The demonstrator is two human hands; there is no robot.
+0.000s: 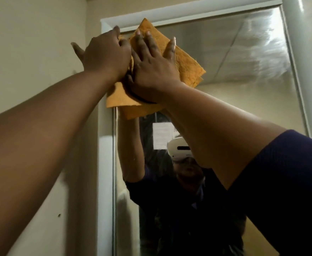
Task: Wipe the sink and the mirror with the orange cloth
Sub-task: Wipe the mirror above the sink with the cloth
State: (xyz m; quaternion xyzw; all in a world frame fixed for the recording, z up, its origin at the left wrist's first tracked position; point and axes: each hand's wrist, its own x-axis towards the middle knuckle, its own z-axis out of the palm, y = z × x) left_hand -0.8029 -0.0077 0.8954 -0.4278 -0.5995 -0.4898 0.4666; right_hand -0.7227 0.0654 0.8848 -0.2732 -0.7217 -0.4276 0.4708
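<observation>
A: Where is the orange cloth (pixel 181 58)?

B: It is high up, flat on the mirror (pixel 225 67), in the top left corner. One pointy corner of it goes up over the white frame (pixel 170 12). The bottom left part hangs over the left side of the frame.

A: What are the hands doing?

B: Both hands are up on the cloth. The right hand (pixel 151 65) lies flat on it. Its fingers (pixel 138 36) are straight and spread apart, pressing the cloth on the glass.

A: And the other one?

B: The left hand (pixel 105 52) is just beside the right hand, touching it, at the left edge of the cloth. Its thumb sticks out to the left over the wall (pixel 31 43). Its fingertips bend down into the cloth near the frame. I cannot tell if they pinch the cloth or only push on it.

A: What do you see in the mirror?

B: A person with both arms up, in a dark top, with a white headset (pixel 179 148). There is a shiny ceiling too, and a white paper (pixel 160 133) behind the person.

A: Anything else?

B: A purple sleeve (pixel 290 182) is on the right arm. A fat white pipe (pixel 303 43) runs up the right side of the mirror.
</observation>
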